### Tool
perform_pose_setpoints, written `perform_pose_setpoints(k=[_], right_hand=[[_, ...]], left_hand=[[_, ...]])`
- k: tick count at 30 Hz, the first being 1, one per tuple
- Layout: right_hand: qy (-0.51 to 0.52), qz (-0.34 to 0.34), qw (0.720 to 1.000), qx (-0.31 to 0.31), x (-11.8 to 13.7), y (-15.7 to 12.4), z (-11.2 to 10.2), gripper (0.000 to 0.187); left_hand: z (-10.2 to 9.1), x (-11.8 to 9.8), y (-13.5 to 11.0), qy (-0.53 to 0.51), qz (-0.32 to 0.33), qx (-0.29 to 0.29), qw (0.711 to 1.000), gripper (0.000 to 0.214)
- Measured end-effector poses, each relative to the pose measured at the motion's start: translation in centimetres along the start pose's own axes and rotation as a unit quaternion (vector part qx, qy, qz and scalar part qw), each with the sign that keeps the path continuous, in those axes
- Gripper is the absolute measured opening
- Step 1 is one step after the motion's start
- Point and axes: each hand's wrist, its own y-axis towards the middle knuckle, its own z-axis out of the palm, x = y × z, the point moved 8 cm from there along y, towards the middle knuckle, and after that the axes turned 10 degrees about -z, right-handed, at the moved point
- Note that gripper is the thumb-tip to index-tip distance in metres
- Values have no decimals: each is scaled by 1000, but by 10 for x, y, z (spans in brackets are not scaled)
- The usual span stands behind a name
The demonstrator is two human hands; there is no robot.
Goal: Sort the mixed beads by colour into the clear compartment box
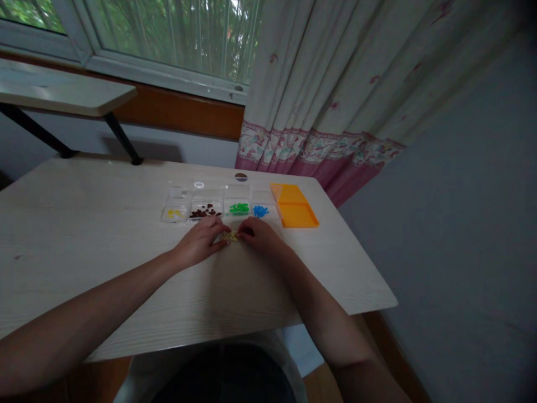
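Observation:
A small heap of pale yellow bits (229,236) lies on the table between my two hands. My left hand (205,239) is at its left side, thumb and forefinger apart around the edge of the heap. On the other side, my right hand (260,235) has its fingers curled together at the heap; what they pinch, if anything, is too small to make out. Just beyond my hands stand open clear boxes holding yellow pieces (174,214), dark brown pieces (205,211), green pieces (239,209) and blue pieces (260,211).
An open orange case (298,215) lies at the right end of the row of boxes. The pale wooden table (126,224) has a raised shelf (62,89) at the back left. Behind are a window (176,45) and a curtain (319,101), with a wall on the right.

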Motion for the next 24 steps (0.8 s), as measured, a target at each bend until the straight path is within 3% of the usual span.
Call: perform_pose_setpoints(k=[9, 12, 15, 18, 22, 24], right_hand=[[112, 66, 989, -74, -8, -2, -9, 9], [124, 63, 985, -101, -11, -3, -11, 16], [174, 70, 976, -110, -17, -5, -8, 12], [268, 114, 947, -133, -25, -7, -5, 17], [402, 153, 887, -166, -26, -9, -3, 32], [417, 153, 880, -167, -24, -8, -4, 37]], left_hand=[[1, 3, 1, -8, -15, 3, 1000, 31], [0, 7, 1, -16, -33, -10, 999, 38], [1, 7, 1, -14, -38, 1, 999, 30], [2, 5, 1, -9, -33, 8, 999, 23], [1, 4, 2, -7, -31, 7, 999, 20], [2, 4, 3, -8, -32, 9, 999, 19]])
